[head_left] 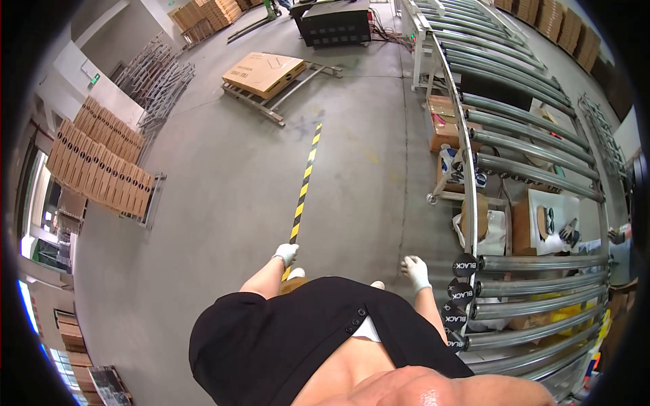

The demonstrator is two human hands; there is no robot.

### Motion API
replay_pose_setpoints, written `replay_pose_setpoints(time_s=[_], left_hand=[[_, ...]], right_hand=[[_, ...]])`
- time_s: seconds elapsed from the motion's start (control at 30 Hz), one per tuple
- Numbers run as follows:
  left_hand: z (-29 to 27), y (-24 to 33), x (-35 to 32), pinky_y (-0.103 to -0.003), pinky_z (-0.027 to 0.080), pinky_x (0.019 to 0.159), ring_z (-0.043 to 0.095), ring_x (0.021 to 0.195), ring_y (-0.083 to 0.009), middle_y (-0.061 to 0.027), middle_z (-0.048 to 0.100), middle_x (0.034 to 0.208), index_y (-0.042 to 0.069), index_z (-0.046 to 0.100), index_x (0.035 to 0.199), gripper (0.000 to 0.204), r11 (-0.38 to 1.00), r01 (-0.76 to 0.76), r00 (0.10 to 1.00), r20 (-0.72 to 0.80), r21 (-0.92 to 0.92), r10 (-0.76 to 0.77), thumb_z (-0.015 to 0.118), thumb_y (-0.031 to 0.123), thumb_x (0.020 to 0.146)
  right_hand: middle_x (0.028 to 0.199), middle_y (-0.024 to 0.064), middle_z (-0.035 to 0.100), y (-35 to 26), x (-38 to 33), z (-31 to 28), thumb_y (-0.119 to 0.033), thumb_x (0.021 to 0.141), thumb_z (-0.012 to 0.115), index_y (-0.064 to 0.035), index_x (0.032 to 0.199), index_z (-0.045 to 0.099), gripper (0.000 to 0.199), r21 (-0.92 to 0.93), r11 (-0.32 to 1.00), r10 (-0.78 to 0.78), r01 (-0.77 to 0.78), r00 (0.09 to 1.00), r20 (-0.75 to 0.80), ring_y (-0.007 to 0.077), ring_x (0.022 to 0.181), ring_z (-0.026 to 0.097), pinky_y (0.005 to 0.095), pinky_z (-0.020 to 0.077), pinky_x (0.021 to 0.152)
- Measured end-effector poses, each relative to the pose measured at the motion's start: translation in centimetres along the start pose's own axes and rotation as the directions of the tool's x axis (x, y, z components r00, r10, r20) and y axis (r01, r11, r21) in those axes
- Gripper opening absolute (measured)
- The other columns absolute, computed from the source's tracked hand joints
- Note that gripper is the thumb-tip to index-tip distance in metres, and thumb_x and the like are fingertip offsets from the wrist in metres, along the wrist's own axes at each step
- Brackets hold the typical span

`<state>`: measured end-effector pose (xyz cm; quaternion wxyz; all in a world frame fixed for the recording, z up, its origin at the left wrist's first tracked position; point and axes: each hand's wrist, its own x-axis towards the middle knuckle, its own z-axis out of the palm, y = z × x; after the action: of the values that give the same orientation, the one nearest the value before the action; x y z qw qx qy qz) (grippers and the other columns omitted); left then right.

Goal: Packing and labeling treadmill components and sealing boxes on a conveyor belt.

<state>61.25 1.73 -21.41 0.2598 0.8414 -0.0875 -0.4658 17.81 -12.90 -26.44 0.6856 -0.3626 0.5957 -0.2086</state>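
Note:
My left hand (287,254) wears a white glove and hangs in front of my body, its fingers curled together. No object shows in it. Behind it, a yellow-and-black striped line (306,179) runs along the grey floor. My right hand (415,271), also white-gloved, hangs at the other side with its fingers bent and slightly apart, holding nothing. Closest to that hand is the side rail of the roller conveyor (542,264), with round black caps (464,264) beside the rail; the hand is apart from them. The tips of my shoes show below.
Ahead, a flat brown carton (264,73) lies on a low metal frame (281,111). A black machine (335,24) stands beyond it. Rows of brown cartons (101,169) and stacked metal frames (159,84) stand left. Across the conveyor, another person's gloved hand (616,235) shows.

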Motion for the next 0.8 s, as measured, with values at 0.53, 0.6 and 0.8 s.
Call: replay_pose_setpoints(time_s=[0.53, 0.6, 0.8], left_hand=[[3.6, 13.9, 14.1, -0.036, 0.042, 0.049, 0.049, 0.050, -0.0197, -0.0037, 0.050, 0.061, 0.011, 0.054, 0.071, 0.015, 0.974, 0.047, 0.985, 0.152, 0.221, -0.082, 0.054, 0.020, 0.082], [5.7, 20.3, 19.5, -0.037, 0.042, 0.050, 0.050, 0.052, -0.0220, -0.0067, 0.052, 0.062, 0.009, 0.055, 0.072, 0.017, 0.982, 0.001, 0.979, 0.200, 0.189, -0.040, 0.053, 0.022, 0.083], [14.6, 36.9, 27.9, -0.039, 0.051, 0.081, 0.061, 0.093, -0.0242, -0.0111, 0.062, 0.104, 0.003, 0.057, 0.110, 0.036, 0.943, -0.312, 0.855, 0.467, 0.113, 0.227, 0.059, 0.032, 0.089]], right_hand=[[0.087, 0.0048, 0.064, -13.3, 12.4, 1.0, -0.022, 0.091, 0.057, -0.0031, 0.105, 0.062, 0.024, -0.051, 0.987, 0.146, -0.149, 0.987, -0.063, 0.0130, 0.071, 0.061, 0.0288, 0.0513, 0.063], [0.087, 0.0056, 0.065, -15.3, 14.2, 1.0, -0.023, 0.090, 0.057, -0.0025, 0.105, 0.062, 0.025, -0.152, 0.962, 0.203, -0.228, 0.965, -0.164, 0.0148, 0.071, 0.062, 0.0299, 0.0519, 0.064], [0.085, 0.0061, 0.066, -20.6, 19.3, 0.6, -0.023, 0.090, 0.059, -0.0013, 0.103, 0.063, 0.026, -0.058, 0.961, 0.237, -0.270, 0.915, -0.326, 0.0156, 0.072, 0.062, 0.0317, 0.0519, 0.065]])
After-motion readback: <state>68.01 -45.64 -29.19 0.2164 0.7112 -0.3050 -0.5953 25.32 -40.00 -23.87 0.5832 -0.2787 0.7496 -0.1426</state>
